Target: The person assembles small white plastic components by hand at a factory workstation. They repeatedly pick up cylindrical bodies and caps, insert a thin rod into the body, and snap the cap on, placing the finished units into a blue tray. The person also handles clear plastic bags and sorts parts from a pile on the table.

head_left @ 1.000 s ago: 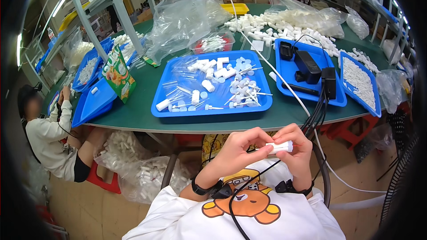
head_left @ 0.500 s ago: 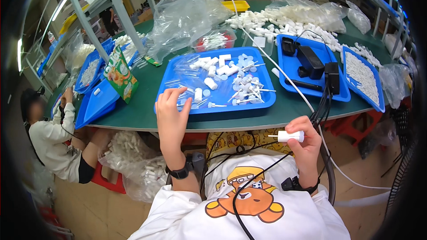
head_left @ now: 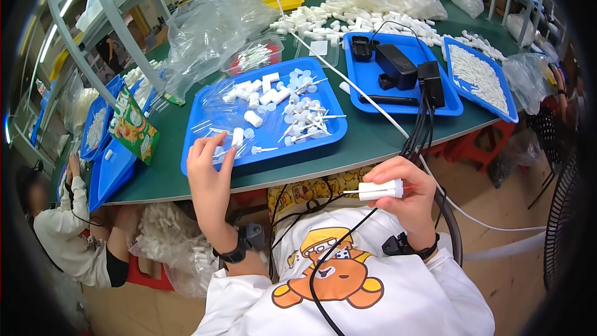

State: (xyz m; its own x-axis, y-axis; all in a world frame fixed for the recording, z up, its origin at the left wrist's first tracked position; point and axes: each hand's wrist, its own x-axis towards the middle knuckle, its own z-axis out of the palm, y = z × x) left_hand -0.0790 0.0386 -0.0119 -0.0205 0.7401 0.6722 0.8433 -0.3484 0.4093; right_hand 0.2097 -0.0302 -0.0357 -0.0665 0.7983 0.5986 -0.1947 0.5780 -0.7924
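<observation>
My right hand [head_left: 407, 191] is closed around a white cylindrical plastic piece [head_left: 380, 190], held level in front of my shirt. A thin white stem points left from it, and a wider ribbed end sits at my palm. Over the near left corner of a blue tray [head_left: 292, 154] is my left hand [head_left: 210, 171], thumb and index finger apart, with nothing seen between them. Thin clear tubes [head_left: 202, 126] lie by its fingertips. Farther in the tray are white cylinders [head_left: 253, 118], round white caps and thin-stemmed white pieces [head_left: 308, 126].
Right of the tray, another blue tray [head_left: 448, 111] holds black adapters and cables; a white cable [head_left: 367, 101] crosses between them. White cylinders [head_left: 348, 15] are heaped behind. A green snack bag [head_left: 135, 127] stands left. A seated person [head_left: 68, 230] works at far left.
The whole view has shifted, so the table appears farther left and tilted. My right hand still holds the white piece, now turned slightly. My left hand stays at the tray's near left corner.
</observation>
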